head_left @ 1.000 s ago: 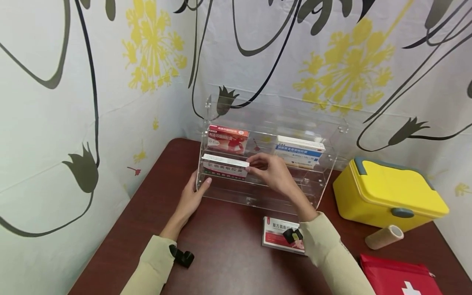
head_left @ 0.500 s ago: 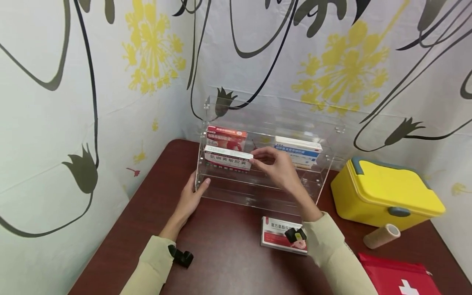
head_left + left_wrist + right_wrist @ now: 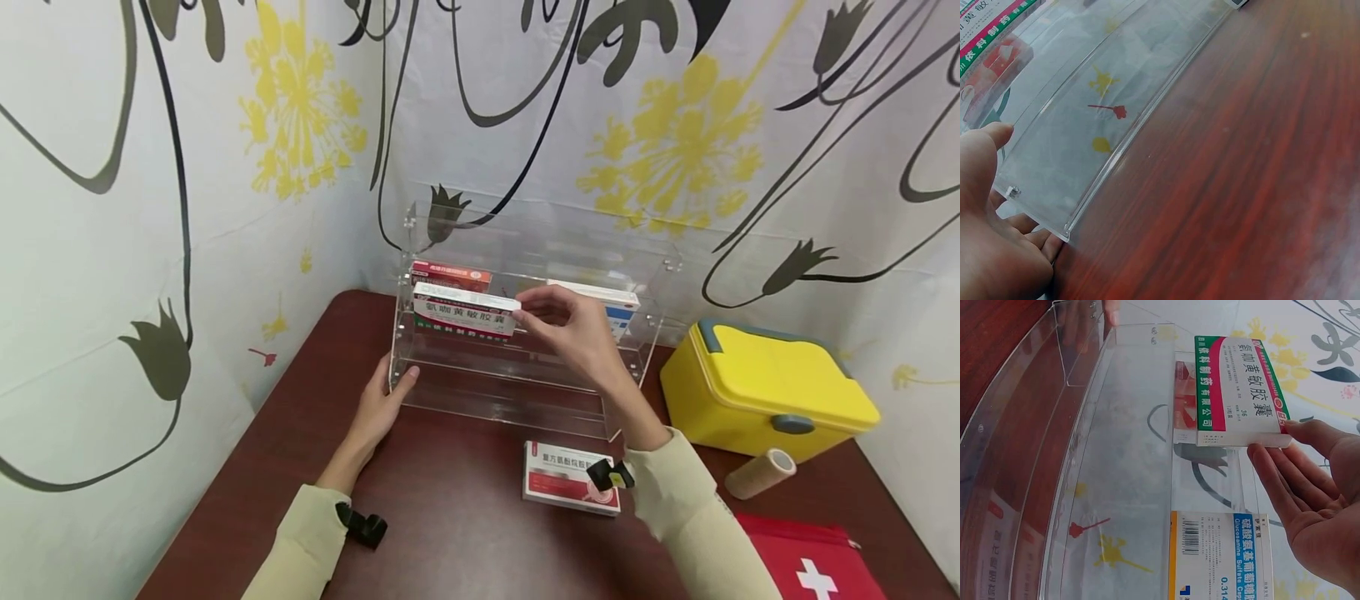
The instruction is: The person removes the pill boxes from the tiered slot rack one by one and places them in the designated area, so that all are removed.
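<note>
My right hand (image 3: 577, 333) pinches the right end of a white medicine box (image 3: 465, 313) with green and magenta bands, between thumb and fingers. The box is raised in front of the upper left of a clear acrylic rack (image 3: 487, 412). Behind it, a red medicine box (image 3: 450, 273) on the rack is partly covered. My left hand (image 3: 377, 410) grips the rack's lower left side, its thumb (image 3: 999, 134) in front and fingers behind the panel. A white and blue medicine box (image 3: 1221, 559) stands on the rack to the right, partly behind my right hand in the head view.
A white and red medicine box (image 3: 555, 477) lies on the brown table (image 3: 450, 533) before the rack. At the right are a yellow lidded case (image 3: 772, 383), a tan roll (image 3: 759, 475) and a red pouch (image 3: 810, 558) with a white cross. Patterned cloth hangs behind.
My right hand has lifted the white, green and magenta box from the rack's left shelf, up and toward me, so it covers more of the red box. My left hand keeps its hold.
</note>
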Motion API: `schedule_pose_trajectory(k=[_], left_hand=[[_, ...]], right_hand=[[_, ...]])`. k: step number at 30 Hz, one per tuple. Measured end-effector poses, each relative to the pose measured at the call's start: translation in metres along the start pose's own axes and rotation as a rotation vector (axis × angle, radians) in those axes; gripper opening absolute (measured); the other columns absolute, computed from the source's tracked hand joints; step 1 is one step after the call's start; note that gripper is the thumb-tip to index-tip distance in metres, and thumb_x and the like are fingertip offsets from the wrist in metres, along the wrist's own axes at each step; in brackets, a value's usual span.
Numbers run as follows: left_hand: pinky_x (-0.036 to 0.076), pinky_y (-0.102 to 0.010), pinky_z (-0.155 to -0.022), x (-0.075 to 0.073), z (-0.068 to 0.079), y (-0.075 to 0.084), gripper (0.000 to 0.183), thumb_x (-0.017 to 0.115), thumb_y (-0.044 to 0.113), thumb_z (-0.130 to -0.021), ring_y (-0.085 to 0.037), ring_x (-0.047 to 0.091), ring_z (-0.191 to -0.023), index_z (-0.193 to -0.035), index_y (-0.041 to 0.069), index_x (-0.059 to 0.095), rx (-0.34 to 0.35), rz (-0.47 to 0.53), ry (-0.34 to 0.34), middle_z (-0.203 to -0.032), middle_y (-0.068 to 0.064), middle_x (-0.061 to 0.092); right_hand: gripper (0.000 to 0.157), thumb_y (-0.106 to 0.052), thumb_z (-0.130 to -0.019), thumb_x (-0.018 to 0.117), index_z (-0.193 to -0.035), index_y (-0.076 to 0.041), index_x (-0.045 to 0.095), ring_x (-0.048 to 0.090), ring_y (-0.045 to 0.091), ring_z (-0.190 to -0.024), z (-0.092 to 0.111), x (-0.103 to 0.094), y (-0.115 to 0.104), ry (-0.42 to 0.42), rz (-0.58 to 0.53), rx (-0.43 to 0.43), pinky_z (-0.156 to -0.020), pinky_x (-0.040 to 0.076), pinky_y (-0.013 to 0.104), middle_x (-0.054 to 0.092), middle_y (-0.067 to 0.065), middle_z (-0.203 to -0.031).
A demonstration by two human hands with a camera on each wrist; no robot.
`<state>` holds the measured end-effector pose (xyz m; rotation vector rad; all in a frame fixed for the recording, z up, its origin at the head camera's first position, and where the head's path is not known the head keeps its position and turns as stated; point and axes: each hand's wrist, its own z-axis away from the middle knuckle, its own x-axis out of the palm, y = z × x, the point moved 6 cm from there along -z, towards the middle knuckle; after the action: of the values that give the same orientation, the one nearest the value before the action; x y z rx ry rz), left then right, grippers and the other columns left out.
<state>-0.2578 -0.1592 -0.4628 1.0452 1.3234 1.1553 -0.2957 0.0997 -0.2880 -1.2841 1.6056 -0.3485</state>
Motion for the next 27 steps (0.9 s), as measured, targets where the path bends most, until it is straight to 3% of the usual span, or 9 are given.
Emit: schedule_pose_trajectory(k=[9,12,15,19,21,23,27], left_hand=[[0.033,-0.049,-0.107,-0.001,0.001,0.001,0.064,0.058,0.037,-0.1,-0.029,0.04,-0.135,-0.155,0.021,0.029,0.019,0.017,-0.005,-0.151,-0.012,0.04],[0.033,-0.049,-0.107,-0.001,-0.001,0.0,0.063,0.059,0.037,-0.099,-0.029,0.04,-0.134,-0.154,0.022,0.032,0.033,0.024,-0.005,-0.15,-0.011,0.041],[0.032,-0.048,-0.108,-0.001,-0.01,-0.014,0.064,0.059,0.041,-0.098,-0.028,0.04,-0.135,-0.154,0.024,0.031,0.044,0.028,-0.006,-0.15,-0.01,0.042],[0.031,-0.046,-0.109,0.0,-0.021,-0.033,0.061,0.055,0.041,-0.1,-0.023,0.036,-0.137,-0.154,0.028,0.03,0.074,0.032,0.001,-0.151,-0.005,0.04],[0.032,-0.045,-0.109,0.0,-0.02,-0.033,0.057,0.053,0.037,-0.102,-0.021,0.035,-0.138,-0.154,0.028,0.03,0.093,0.03,0.007,-0.152,-0.004,0.039],[0.032,-0.044,-0.108,0.001,-0.02,-0.034,0.056,0.052,0.036,-0.103,-0.02,0.035,-0.137,-0.154,0.028,0.03,0.095,0.029,0.011,-0.152,-0.004,0.039],[0.032,-0.045,-0.108,0.0,-0.02,-0.036,0.063,0.055,0.049,-0.098,-0.02,0.039,-0.134,-0.153,0.033,0.03,0.072,0.012,0.019,-0.15,-0.003,0.042]], right_hand=[[0.02,-0.017,-0.088,0.076,-0.106,-0.007,0.073,0.07,0.021,-0.081,0.012,0.002,-0.003,-0.037,-0.058,0.015,-0.069,0.056,0.028,0.072,0.005,-0.096],[0.02,-0.009,-0.088,0.075,-0.107,-0.002,0.071,0.07,0.028,-0.082,0.022,0.004,-0.016,-0.054,-0.065,0.037,-0.069,0.057,0.029,0.072,0.011,-0.097],[0.02,-0.003,-0.087,0.074,-0.106,0.002,0.071,0.07,0.029,-0.084,0.032,0.008,-0.021,-0.054,-0.078,0.04,-0.073,0.057,0.032,0.072,0.013,-0.097],[0.018,-0.012,-0.086,0.077,-0.103,-0.007,0.073,0.07,0.019,-0.082,0.047,0.018,0.004,-0.048,-0.081,0.046,-0.073,0.057,0.031,0.073,0.003,-0.094],[0.019,-0.016,-0.086,0.079,-0.103,-0.012,0.074,0.07,0.015,-0.08,0.055,0.024,0.019,-0.055,-0.09,0.064,-0.071,0.057,0.03,0.073,-0.001,-0.094],[0.019,-0.018,-0.085,0.079,-0.103,-0.013,0.074,0.071,0.017,-0.08,0.065,0.03,0.028,-0.06,-0.103,0.095,-0.071,0.057,0.031,0.073,-0.001,-0.094],[0.019,-0.014,-0.085,0.078,-0.103,-0.009,0.073,0.071,0.022,-0.081,0.082,0.04,0.039,-0.072,-0.131,0.161,-0.072,0.057,0.031,0.073,0.003,-0.093]])
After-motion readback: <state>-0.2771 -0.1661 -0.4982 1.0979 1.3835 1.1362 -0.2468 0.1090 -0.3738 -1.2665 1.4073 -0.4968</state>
